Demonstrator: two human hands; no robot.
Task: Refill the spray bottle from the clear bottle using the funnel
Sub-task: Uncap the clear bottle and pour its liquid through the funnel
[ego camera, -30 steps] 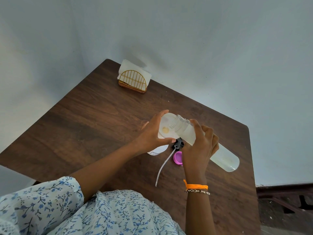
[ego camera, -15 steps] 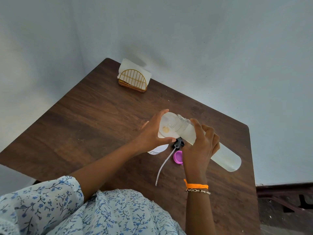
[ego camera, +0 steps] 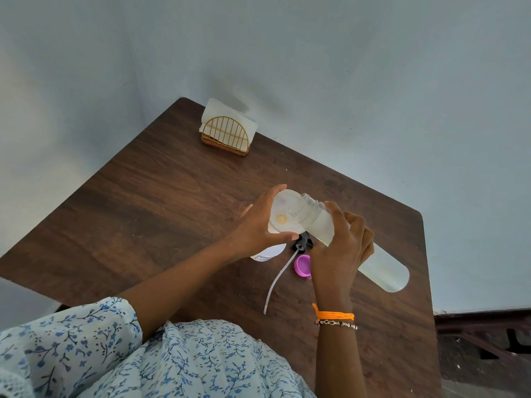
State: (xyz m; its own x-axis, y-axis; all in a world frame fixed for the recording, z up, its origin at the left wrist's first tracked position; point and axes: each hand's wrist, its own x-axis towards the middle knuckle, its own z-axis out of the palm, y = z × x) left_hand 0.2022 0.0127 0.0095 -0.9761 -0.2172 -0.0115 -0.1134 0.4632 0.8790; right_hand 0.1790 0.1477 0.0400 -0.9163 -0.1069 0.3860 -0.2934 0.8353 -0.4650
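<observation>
**Pouring from the tipped bottle into the funnel**

Spanning most of the view, the wooden table (ego camera: 149, 202) carries everything. Next in size, the clear bottle (ego camera: 379, 270) lies tipped almost flat above it, base raised to the right and open mouth over the funnel (ego camera: 283, 212), so liquid can run down. The right hand (ego camera: 342, 248) wraps its fingers round the bottle's middle to control the tilt. The left hand (ego camera: 258, 225) grips the funnel's rim, likely steadying it on the spray bottle (ego camera: 268, 251), which stands mostly hidden beneath. A napkin holder (ego camera: 225, 136) sits at the far corner. Set aside near the hands lie the spray head (ego camera: 301, 244) with its dip tube, and a pink cap (ego camera: 302, 265).
</observation>
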